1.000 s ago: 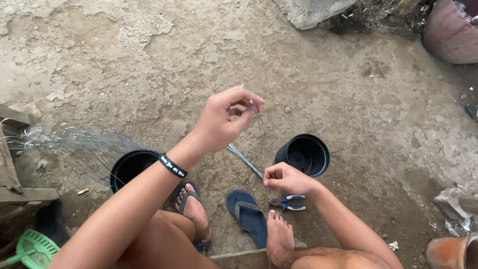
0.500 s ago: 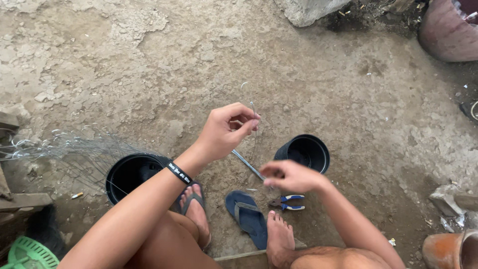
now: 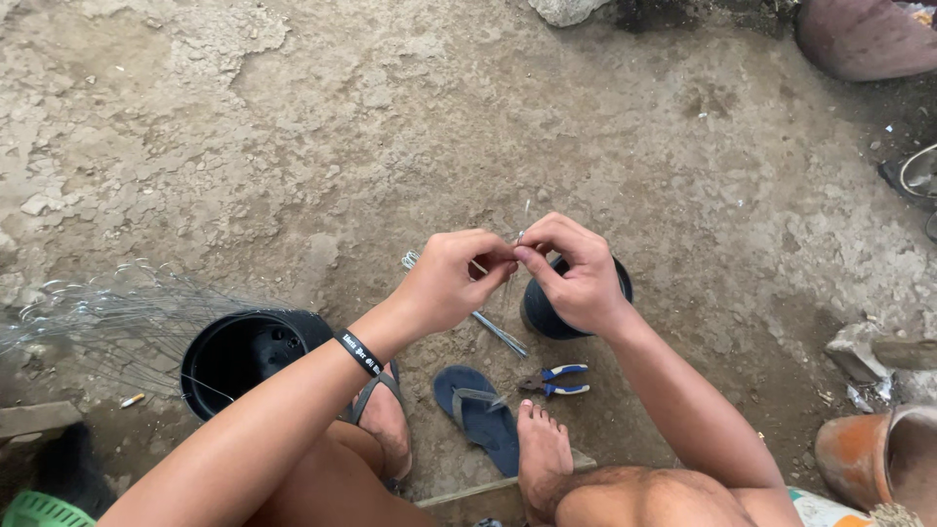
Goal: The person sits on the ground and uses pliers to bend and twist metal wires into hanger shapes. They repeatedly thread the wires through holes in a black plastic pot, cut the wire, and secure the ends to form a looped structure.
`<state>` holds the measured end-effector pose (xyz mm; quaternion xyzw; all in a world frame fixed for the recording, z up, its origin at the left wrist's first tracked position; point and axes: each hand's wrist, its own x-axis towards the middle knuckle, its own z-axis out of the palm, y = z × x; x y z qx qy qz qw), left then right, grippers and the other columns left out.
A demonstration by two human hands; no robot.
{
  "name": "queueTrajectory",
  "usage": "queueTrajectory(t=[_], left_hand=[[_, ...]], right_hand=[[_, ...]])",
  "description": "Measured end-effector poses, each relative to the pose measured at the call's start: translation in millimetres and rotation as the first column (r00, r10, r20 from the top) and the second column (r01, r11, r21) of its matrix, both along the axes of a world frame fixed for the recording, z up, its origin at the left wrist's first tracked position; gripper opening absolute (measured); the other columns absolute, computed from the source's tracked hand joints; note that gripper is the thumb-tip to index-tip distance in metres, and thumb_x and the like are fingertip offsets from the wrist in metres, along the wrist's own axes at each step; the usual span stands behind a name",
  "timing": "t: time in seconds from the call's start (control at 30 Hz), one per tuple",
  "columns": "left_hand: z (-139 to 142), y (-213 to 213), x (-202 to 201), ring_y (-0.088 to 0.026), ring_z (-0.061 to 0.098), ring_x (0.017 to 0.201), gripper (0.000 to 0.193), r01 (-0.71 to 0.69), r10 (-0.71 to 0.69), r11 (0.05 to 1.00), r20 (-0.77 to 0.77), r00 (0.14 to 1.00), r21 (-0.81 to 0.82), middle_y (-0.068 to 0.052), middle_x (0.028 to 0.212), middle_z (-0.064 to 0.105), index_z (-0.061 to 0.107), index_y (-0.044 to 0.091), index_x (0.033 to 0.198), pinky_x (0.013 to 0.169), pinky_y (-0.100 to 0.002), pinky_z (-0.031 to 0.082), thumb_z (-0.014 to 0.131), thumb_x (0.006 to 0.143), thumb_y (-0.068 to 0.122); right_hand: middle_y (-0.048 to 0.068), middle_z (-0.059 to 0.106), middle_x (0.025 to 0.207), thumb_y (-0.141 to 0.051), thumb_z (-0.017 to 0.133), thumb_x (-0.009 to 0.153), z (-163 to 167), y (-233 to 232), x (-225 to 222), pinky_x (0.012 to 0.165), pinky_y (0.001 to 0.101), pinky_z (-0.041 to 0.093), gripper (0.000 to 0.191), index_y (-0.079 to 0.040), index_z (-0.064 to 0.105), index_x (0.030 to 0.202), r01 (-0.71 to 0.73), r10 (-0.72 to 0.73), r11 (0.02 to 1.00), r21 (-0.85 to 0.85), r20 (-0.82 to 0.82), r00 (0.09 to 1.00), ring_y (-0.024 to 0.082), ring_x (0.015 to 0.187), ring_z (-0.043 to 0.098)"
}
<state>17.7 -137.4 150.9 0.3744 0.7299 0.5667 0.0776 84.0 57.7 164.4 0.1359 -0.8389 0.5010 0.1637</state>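
- Thin wire (image 3: 520, 234): pinched between both hands at chest-front, above the ground; short end sticks up past the fingertips. Held tight & close, prob. so the strand can be bent or twisted w/ control.
- Left hand (image 3: 451, 281): grip narrow, thumb + forefinger closed on the wire; black wristband (image 3: 359, 353) on that arm.
- Right hand (image 3: 576, 268): grip also narrow, fingertips nipping the same wire, touching the left's fingertips.
- Below hands: metal rod (image 3: 493, 327) lies flat on the ground, between two black pots — small one (image 3: 539, 314) partly hidden under right hand, bigger one (image 3: 244, 353) by left knee, mouth up.
- Pliers (image 3: 556, 381), blue handles, on ground just beside right foot — within easy reach.
- Blue flip-flop (image 3: 478, 410) off, right foot bare beside it; left foot has sandal on.
- Loose wire coil (image 3: 107, 312) fans out at left, touching big pot's rim.
- Floor: rough, cracked concrete/dirt, dusty. Clay pot (image 3: 864, 454) lower right, green basket (image 3: 44, 509) lower left.
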Motion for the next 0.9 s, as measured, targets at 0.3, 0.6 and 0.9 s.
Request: queueTrajectory(t=[0.3,0.6,0.9], left_hand=[[1.3,2.1,-3.1,-0.016,0.08,0.077,0.007,0.025,-0.021,0.999,0.118,0.993,-0.035,-0.01,0.084,0.079,0.072,0.0,0.097,0.069,-0.029,0.063,0.07,0.091,0.002],[5.5,-2.1,-5.0,-0.018,0.076,0.072,0.01,0.005,0.003,0.992,0.073,0.997,-0.123,-0.012,0.079,0.075,0.07,0.001,0.093,0.066,-0.032,0.061,0.074,0.086,0.006],[7.1,-9.4,-9.3,-0.021,0.073,0.07,0.009,0.019,-0.016,0.989,0.024,1.0,-0.145,-0.013,0.078,0.071,0.066,0.0,0.09,0.065,-0.034,0.057,0.072,0.085,0.003]], right_hand=[[0.01,0.069,0.09,-0.003,0.068,0.097,-2.9,6.7,-1.5,0.073,0.0308,0.054,0.006,0.0,0.064,0.1,0.021,-0.03,0.993,0.113,0.079,0.996,0.018,0.083,0.069],[0.014,0.066,0.09,-0.002,0.065,0.097,10.9,7.5,-2.4,0.069,0.0347,0.054,0.008,0.001,0.062,0.103,-0.045,0.022,0.967,0.251,0.092,0.995,0.024,0.079,0.068],[0.009,0.062,0.083,-0.003,0.06,0.099,7.2,17.3,-5.1,0.064,0.0307,0.052,0.006,0.0,0.059,0.104,-0.091,0.046,0.985,0.149,0.282,0.958,0.015,0.071,0.063]])
